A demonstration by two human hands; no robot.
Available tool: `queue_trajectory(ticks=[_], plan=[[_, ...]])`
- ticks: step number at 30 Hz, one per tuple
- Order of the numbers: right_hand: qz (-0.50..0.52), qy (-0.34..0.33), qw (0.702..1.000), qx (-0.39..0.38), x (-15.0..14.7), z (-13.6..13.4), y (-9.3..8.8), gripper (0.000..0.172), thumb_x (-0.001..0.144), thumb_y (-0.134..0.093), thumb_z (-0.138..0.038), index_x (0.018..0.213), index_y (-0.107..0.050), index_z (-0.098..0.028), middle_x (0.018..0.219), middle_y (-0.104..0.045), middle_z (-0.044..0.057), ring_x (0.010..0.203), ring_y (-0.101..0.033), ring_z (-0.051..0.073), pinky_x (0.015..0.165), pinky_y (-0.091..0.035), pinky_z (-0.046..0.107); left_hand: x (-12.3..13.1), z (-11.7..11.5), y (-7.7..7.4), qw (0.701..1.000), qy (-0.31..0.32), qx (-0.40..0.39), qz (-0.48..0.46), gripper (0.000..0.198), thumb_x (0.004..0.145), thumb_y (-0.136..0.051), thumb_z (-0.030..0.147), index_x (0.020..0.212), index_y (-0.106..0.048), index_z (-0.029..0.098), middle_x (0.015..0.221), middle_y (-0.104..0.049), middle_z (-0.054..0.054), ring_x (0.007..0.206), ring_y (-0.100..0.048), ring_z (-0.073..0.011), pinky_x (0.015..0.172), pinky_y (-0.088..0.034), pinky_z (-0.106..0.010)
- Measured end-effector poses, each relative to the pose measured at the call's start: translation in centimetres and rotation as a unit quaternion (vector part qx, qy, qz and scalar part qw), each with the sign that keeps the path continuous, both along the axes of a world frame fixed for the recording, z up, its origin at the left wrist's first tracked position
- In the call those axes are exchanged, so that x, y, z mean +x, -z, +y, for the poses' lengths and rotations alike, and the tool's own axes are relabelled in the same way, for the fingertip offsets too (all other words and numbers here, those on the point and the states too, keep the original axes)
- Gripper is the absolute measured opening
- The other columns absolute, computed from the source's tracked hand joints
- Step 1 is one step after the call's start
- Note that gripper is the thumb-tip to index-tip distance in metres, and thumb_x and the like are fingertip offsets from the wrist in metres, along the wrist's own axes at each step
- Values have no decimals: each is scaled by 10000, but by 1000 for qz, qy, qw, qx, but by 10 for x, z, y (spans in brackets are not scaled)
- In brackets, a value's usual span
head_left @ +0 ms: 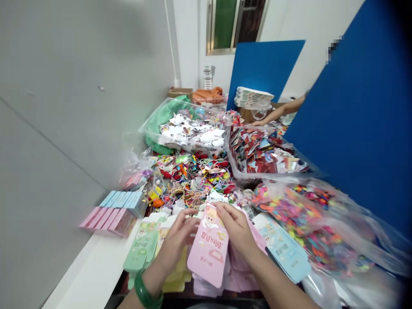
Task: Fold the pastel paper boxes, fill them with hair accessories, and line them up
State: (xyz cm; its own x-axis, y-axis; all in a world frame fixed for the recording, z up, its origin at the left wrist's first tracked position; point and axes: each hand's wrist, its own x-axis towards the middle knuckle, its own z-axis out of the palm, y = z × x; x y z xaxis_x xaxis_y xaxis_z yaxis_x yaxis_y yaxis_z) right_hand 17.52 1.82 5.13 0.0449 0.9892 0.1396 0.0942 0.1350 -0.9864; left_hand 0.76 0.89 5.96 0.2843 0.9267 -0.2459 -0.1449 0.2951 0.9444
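Observation:
A flat pink printed carton (209, 246) with a cartoon character at its top is held by my right hand (236, 227), thumb on the front and fingers along the upper right edge. My left hand (178, 240), wearing a green bangle (144, 292), is at the carton's left edge with its fingers apart; whether they touch it I cannot tell. Below lie flat green cartons (143, 244), yellow cartons (175, 279) and more pink cartons (240, 274). Flat blue cartons (285, 249) are to the right of my right forearm.
Upright pink boxes (104, 219) and blue boxes (120, 199) stand at left. Hair ties and trinkets (193, 176) spread ahead. Clear bins hold white cards (193, 131) and reddish cards (254, 150). A bag of colourful pieces (309, 227) lies right, near blue panels (360, 120). Another person's arm (283, 110) reaches in.

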Motion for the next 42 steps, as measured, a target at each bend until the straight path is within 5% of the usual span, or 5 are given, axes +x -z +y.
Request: queue_trajectory(ticks=[5, 13, 20, 32, 42], plan=[[-110, -84, 990, -34, 7, 20, -1, 362, 823, -558, -450, 588, -627, -183, 588, -615, 3, 566, -554, 145, 512, -417, 245, -1, 14, 10, 931, 98, 323, 138, 355, 729, -767, 306, 1069, -668, 280, 1375, -532, -98, 1348, -397, -327, 1114, -300, -470], [-230, 210, 950, -28, 129, 141, -34, 224, 796, -595, -278, 585, -578, -206, 717, -659, 87, 873, -606, 229, 729, -423, 324, -5, 11, 16, 994, 22, 71, 76, 360, 751, -758, 377, 1052, -620, 235, 1033, -713, -57, 993, -652, -261, 878, -507, -368], [-245, 279, 926, -73, 158, 209, -15, 361, 599, -778, -194, 427, -463, -231, 648, -637, 110, 922, -645, 318, 730, -468, 385, 2, 4, 9, 1000, 15, 6, 24, 492, 700, -812, 313, 1133, -591, 233, 1088, -728, -47, 1007, -673, -229, 898, -519, -327], [-146, 333, 931, 42, 170, 151, -43, 243, 739, -662, -264, 960, -687, -166, 698, -648, 22, 576, -590, 164, 555, -467, 301, -10, 12, 25, 999, -37, -10, 16, 457, 793, -726, 400, 1177, -602, 186, 973, -699, -59, 722, -622, -159, 540, -511, -227], [15, 202, 977, 60, 117, 89, -42, 231, 610, -803, -315, 752, -667, -195, 549, -623, -22, 466, -607, 152, 402, -464, 246, -10, 13, 30, 1000, -22, 4, -7, 425, 758, -761, 394, 1090, -626, 165, 894, -686, -45, 688, -610, -150, 536, -531, -242]])
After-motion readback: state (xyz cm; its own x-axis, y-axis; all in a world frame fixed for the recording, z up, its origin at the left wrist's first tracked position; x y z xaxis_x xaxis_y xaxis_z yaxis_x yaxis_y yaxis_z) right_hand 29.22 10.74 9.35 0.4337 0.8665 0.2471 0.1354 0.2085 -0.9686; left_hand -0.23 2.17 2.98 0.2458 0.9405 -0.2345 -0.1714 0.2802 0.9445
